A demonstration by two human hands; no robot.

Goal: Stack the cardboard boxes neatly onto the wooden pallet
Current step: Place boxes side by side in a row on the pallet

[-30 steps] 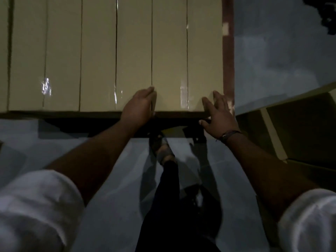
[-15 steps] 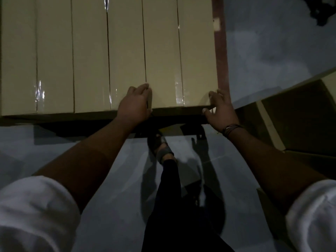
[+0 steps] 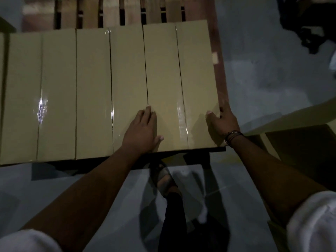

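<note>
Left hand (image 3: 143, 131), fingers flat together, pins the taped tan cardboard box (image 3: 196, 79); right hand (image 3: 222, 122), fingers straight, braces its side (squaring it, likely).

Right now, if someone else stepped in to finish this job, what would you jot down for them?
Left hand: flat on top, over the gap between the end box and its neighbour.
Right hand: thumb on top, fingers against the end box's right side.
Done: one row of boxes lies side by side on the pallet.
Left: square up the end box, whose far edge looks slightly stepped. The bare pallet behind the row can probably take more boxes.
</note>
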